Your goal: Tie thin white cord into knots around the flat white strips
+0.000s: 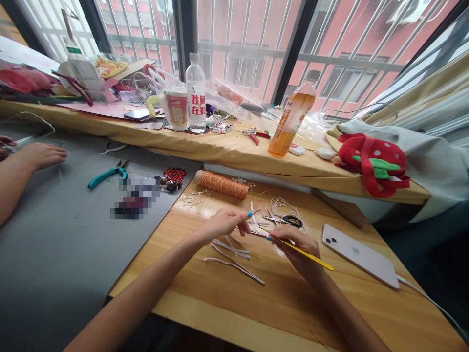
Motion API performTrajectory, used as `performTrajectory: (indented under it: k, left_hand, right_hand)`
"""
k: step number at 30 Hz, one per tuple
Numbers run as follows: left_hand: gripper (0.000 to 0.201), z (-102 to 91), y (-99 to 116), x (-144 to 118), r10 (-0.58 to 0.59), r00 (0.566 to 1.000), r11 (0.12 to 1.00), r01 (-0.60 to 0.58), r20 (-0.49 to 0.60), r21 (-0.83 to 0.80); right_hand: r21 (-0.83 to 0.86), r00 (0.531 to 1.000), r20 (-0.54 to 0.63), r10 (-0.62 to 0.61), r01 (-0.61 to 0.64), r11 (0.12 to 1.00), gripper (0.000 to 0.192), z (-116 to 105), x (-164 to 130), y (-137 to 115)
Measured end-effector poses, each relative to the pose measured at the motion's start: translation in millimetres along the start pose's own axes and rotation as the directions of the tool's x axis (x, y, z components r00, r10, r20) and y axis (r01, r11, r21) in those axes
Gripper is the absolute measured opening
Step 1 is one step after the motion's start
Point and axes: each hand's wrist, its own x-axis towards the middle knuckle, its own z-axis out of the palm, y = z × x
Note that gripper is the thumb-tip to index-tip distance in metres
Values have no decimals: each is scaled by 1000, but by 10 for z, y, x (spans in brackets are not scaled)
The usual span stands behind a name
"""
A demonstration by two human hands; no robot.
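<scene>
Left grip (229, 222) pinching white cord (252, 215), right grip (293, 242) clamped on yellow stick (311, 257), half-full orange bottle (291, 120)

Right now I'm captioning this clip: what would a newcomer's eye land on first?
Mid-frame, the left hand and right hand pinch a white cord piece over the wooden board, the right also holding a yellow stick. An orange thread spool lies behind; a strawberry pouch sits on the right ledge.
</scene>
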Motion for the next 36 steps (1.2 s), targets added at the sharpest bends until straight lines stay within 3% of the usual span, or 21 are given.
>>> performTrajectory:
  k: [3, 9, 13, 15, 18, 24, 28, 31, 36]
  left_hand:
    - [38, 54, 23, -40, -57, 990, 977, 82, 128, -195]
    - [31, 105, -81, -32, -94, 980, 890, 161, 174, -427]
    - [22, 149, -130, 4, -67, 988, 866, 126, 139, -483]
    - [20, 168, -118, 8, -60, 994, 887, 96, 95, -452]
    - [17, 182, -78, -7, -54, 997, 928, 68, 50, -367]
    - [15, 201, -82, -19, 20, 1000, 956, -15, 15, -292]
    - [16, 233, -140, -9, 84, 995, 977, -92, -49, -192]
    - [18, 256, -166, -22, 190, 977, 981, -193, -100, -21]
    - [24, 283, -151, -64, 435, 895, 865, -385, -98, 322]
  right_hand:
    - [-6, 998, 31, -60, 60, 998, 22, 2, -2, 1]
    - [28, 997, 73, -20, 18, 999, 19, -10, -18, 38]
    - [60, 988, 134, 78, -86, 994, 9, -16, 23, -10]
    - [64, 974, 157, 165, -177, 982, 4, -24, 48, -49]
    - [101, 926, 212, 312, -339, 936, 10, -32, 67, -92]
    - [370, 819, 255, 514, -574, 731, 15, 14, 77, -93]
    - [508, 738, 251, 627, -652, 563, 19, 69, 99, -80]
    - [580, 680, 271, 681, -680, 448, 21, 110, 109, -92]
    - [680, 578, 251, 776, -676, 284, 21, 171, 95, -115]
